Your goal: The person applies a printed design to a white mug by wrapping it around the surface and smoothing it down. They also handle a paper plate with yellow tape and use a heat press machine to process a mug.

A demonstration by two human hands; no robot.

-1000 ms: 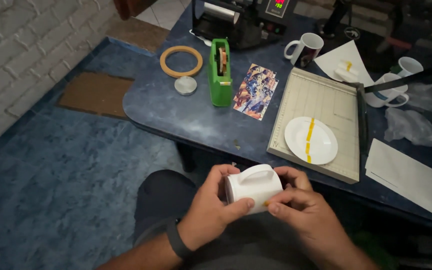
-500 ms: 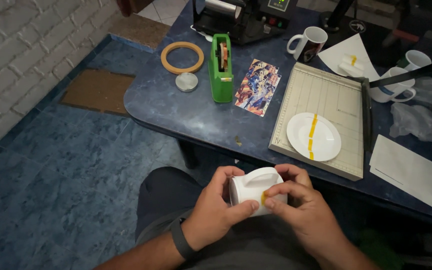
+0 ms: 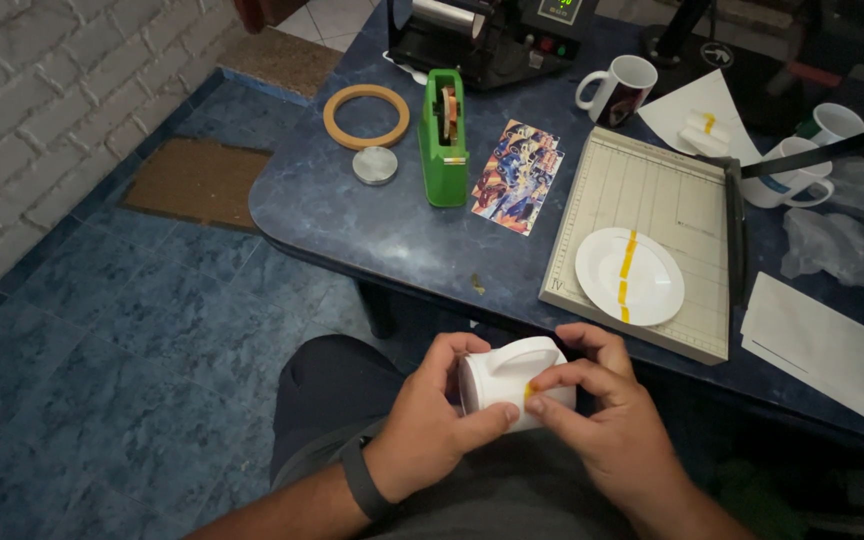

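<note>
Holding a white mug (image 3: 512,385) in the lap, both hands grasp it. Since a moment ago, the right hand (image 3: 602,425) fingers have settled onto a yellow tape strip (image 3: 529,392); the left hand (image 3: 432,425) steadies.

mug (image 3: 512,385) body: hidden by hands; press machine (image 3: 487,35): cut off by top edge

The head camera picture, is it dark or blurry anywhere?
In the head view, the white mug held in the left hand and right hand looks sharp and well lit; the blue table shows soft glare; the top right corner is dim, and the clear plastic bag there looks hazy.
</note>
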